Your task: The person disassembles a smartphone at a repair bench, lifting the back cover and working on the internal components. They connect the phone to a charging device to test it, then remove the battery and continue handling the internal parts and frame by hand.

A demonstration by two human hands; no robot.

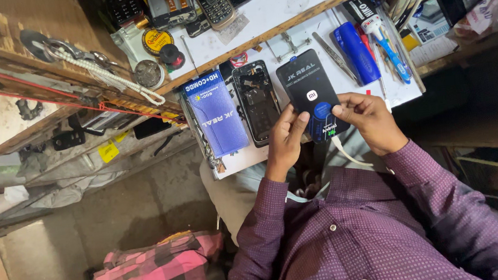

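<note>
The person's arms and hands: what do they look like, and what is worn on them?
Both arms are covered by long sleeves of a purple shirt patterned with small pale dots, buttoned down the front. The cuffs end at the wrists. The left hand and right hand are bare: no gloves, and no rings or watch can be seen.

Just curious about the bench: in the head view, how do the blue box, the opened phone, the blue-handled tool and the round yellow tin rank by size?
1. Blue box
2. Opened phone, slightly smaller
3. Blue-handled tool
4. Yellow tin
</note>
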